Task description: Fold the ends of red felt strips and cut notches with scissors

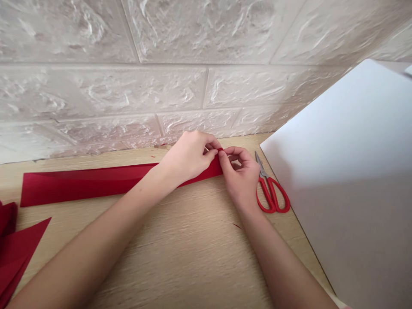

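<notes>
A long red strip, fabric or paper by its look [86, 182], lies across the wooden table near the wall. At its right end my left hand [196, 154] pinches the upper corner between thumb and fingers. My right hand [240, 167] grips the same corner from the other side, its thumb in front, and the two hands' fingertips nearly touch. My left wrist and forearm cover part of the strip's middle. Just right of my right hand lie scissors with red handles [272, 195], their blades pointing away from me.
More red material [19, 249] is heaped at the left edge. A white panel [347, 171] stands along the right side, beside the scissors. A pale brick-patterned wall [180, 86] closes off the back of the table [180, 244]. Small red scraps lie about.
</notes>
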`<action>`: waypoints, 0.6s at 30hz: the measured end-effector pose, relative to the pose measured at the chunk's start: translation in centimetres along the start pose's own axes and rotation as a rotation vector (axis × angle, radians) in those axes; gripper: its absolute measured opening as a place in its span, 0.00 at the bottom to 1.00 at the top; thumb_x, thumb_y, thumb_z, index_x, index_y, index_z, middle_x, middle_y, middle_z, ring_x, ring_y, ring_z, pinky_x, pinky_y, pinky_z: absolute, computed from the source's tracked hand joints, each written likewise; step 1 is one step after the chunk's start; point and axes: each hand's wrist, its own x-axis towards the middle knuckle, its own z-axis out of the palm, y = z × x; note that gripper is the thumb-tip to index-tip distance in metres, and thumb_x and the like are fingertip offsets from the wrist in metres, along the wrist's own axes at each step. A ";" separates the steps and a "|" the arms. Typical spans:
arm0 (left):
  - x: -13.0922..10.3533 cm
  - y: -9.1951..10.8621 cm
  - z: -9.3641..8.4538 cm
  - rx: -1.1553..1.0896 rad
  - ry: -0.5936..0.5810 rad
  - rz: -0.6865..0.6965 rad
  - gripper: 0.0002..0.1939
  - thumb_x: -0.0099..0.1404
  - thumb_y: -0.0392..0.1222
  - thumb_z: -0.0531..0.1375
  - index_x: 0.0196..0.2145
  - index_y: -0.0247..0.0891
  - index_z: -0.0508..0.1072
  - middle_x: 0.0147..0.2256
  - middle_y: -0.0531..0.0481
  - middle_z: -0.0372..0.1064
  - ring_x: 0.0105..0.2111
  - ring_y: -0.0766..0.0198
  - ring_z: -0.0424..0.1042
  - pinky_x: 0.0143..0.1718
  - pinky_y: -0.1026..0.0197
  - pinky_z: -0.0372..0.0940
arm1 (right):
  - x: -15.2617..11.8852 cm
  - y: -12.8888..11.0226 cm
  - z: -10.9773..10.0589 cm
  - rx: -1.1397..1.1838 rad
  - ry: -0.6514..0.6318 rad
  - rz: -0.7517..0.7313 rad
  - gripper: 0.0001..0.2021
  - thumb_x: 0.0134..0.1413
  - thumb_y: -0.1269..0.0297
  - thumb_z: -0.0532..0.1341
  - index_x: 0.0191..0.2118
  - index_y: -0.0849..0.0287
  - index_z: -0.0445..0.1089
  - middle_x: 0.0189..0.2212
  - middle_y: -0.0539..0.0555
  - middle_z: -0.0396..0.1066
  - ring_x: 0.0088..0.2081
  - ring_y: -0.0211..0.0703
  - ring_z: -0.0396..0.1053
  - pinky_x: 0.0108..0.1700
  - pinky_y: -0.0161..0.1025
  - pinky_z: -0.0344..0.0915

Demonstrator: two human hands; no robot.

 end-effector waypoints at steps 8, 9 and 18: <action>0.0 0.1 0.1 0.005 0.001 -0.010 0.13 0.64 0.30 0.59 0.39 0.40 0.83 0.38 0.51 0.83 0.38 0.60 0.81 0.43 0.59 0.73 | 0.1 0.0 0.1 0.009 -0.007 0.013 0.08 0.53 0.58 0.67 0.34 0.57 0.74 0.30 0.51 0.76 0.29 0.38 0.69 0.30 0.37 0.67; 0.0 0.1 0.1 0.000 -0.001 -0.010 0.13 0.65 0.31 0.59 0.39 0.41 0.83 0.38 0.51 0.83 0.38 0.60 0.81 0.43 0.59 0.73 | 0.1 0.0 0.1 0.013 -0.006 0.016 0.08 0.53 0.58 0.67 0.34 0.56 0.74 0.30 0.51 0.76 0.29 0.39 0.69 0.30 0.37 0.67; 0.0 0.1 0.3 -0.005 0.000 -0.012 0.11 0.67 0.35 0.59 0.38 0.40 0.84 0.37 0.51 0.83 0.36 0.61 0.80 0.40 0.61 0.72 | 0.1 -0.1 0.1 0.016 0.011 0.018 0.08 0.53 0.58 0.67 0.33 0.56 0.73 0.29 0.51 0.75 0.30 0.38 0.69 0.31 0.37 0.68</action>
